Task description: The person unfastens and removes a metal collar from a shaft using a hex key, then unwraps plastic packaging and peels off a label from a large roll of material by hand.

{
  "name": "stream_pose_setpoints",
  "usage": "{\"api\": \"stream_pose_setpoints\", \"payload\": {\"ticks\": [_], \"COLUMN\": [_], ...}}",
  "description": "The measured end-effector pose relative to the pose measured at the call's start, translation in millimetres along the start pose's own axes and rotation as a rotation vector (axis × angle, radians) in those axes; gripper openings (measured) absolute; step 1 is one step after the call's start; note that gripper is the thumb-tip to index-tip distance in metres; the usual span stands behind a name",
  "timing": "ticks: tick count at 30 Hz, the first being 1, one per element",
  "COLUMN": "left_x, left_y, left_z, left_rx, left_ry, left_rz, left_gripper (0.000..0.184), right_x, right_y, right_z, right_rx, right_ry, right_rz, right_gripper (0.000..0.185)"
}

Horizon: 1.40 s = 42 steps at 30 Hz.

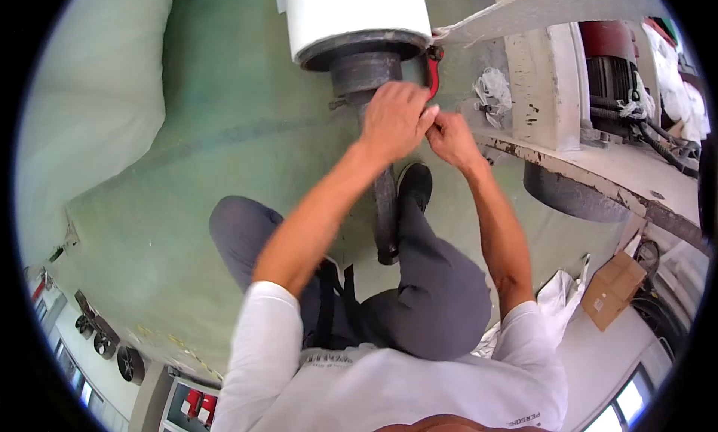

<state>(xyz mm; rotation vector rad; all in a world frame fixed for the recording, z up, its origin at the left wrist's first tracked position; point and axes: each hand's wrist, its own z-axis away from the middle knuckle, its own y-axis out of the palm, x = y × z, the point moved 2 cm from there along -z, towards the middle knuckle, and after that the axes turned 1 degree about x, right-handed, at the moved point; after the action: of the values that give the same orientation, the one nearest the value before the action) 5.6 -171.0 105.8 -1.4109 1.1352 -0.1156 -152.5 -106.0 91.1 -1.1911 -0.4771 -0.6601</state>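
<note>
My left hand (394, 121) lies over the dark metal shaft (385, 215), just below the round collar (366, 74) at the end of a large white roll (355, 9). Its fingers are curled and closed, and what they grip is hidden. Close on its right, my right hand (452, 140) is closed in a pinch, thumbs almost meeting; anything inside is too small or covered to make out. A curved red handle (434, 71) stands just beyond the fingers, beside the roll's dark end flange (364, 47). The shaft's free end points down between my legs.
A painted metal machine frame (568, 159) with chipped edges runs along the right, carrying a motor (609, 73) and a bundle of white string (493, 92). A big pale wrapped bulk (97, 88) fills the left. A cardboard box (613, 290) lies at lower right.
</note>
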Motion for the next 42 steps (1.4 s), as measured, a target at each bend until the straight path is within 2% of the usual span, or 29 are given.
{"api": "stream_pose_setpoints", "payload": {"ticks": [1,4,9,15,19,22,25,27,28,29,31,34,37,38,40,42], "left_x": [8.0,29.2,22.1,20.4,16.5,1.8,12.7,33.7,64.0,65.3,82.4,73.2,66.1,58.7,29.8,-4.3], "left_y": [6.3,-4.9,-5.7,-1.9,1.9,-26.5,-35.7,-55.0,-47.2,-64.5,-65.8,-59.9,-47.8,-42.8,-16.6,24.4], "left_z": [-11.0,-11.8,-9.3,-14.2,-10.8,-33.6,-52.6,-65.9,-63.3,-60.5,-49.7,-32.0,-8.2,6.9,53.0,86.2], "left_rx": [0.236,0.264,0.209,0.156,0.128,0.226,0.325,0.404,0.245,0.178,0.264,0.27,0.114,0.07,-0.099,-0.188], "left_ry": [0.134,0.275,0.279,0.239,0.194,0.233,0.048,-0.246,-0.233,-0.327,-0.374,-0.352,-0.441,-0.551,-0.726,-0.635], "left_rz": [-0.061,-0.022,-0.098,0.023,0.02,0.052,0.305,0.419,0.466,0.503,0.406,0.333,0.211,0.059,0.102,-0.166], "left_gripper": [0.023,0.021,0.023,0.022,0.022,0.021,0.022,0.03,0.035,0.038,0.038,0.036,0.035,0.039,0.058,0.072], "right_x": [2.1,6.1,-8.6,-8.1,-13.4,-5.5,-4.5,-10.3,-14.2,-17.6,-23.2,-31.4,-38.9,-40.6,-48.7,-60.3], "right_y": [-6.0,-4.9,3.0,-3.6,5.5,-12.5,-34.9,-40.9,-43.0,-42.4,-39.2,-31.8,-29.4,-29.6,-26.0,-13.7], "right_z": [-0.2,21.6,29.9,28.0,29.7,30.7,21.4,9.6,2.8,-0.3,-1.1,-4.7,8.0,13.6,16.5,18.6], "right_rx": [-0.021,-0.082,-0.154,-0.309,-0.336,-0.325,-0.278,-0.192,-0.18,-0.166,-0.141,-0.123,-0.141,-0.154,-0.181,-0.191], "right_ry": [-0.023,-0.005,0.064,-0.124,-0.061,-0.014,-0.019,-0.035,-0.045,-0.048,-0.062,-0.091,-0.035,0.001,0.053,0.089], "right_rz": [-0.045,-0.131,-0.102,-0.123,-0.242,-0.297,-0.171,-0.038,-0.041,-0.048,-0.051,-0.062,-0.136,-0.177,-0.234,-0.265], "right_gripper": [0.024,0.024,0.026,0.02,0.018,0.019,0.023,0.026,0.026,0.027,0.028,0.029,0.03,0.031,0.031,0.032]}}
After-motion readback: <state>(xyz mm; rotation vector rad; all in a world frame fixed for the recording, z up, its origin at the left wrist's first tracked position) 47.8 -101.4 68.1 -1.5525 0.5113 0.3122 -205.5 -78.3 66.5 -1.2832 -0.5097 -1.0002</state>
